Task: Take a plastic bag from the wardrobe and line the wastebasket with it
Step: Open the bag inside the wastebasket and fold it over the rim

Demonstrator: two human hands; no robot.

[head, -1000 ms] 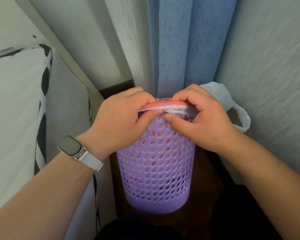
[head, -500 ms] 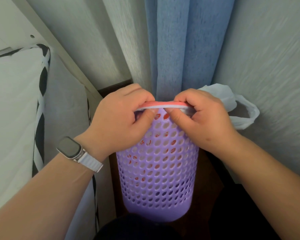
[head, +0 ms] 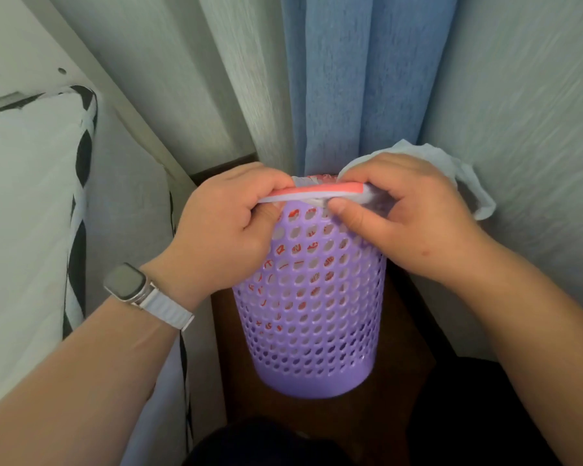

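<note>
A purple perforated wastebasket (head: 312,317) stands on the dark floor in a room corner. A white plastic bag with red print sits inside it, its print showing through the holes. The bag's edge with a red band (head: 320,191) is stretched over the near rim. My left hand (head: 226,230) pinches that edge at the rim's left. My right hand (head: 404,216) pinches it at the right, thumb pressed on the basket wall. A loose bag handle (head: 465,183) sticks out behind my right hand. The basket's opening is mostly hidden by my hands.
A blue curtain (head: 357,89) hangs straight behind the basket. Pale textured walls close in at the back and right. A bed with white bedding and black-and-white trim (head: 78,183) runs along the left. The floor strip (head: 401,381) around the basket is narrow.
Both hands keep their pinch on the bag edge; the right hand has slid a little to the right along the rim. The loose handle has shifted slightly.
</note>
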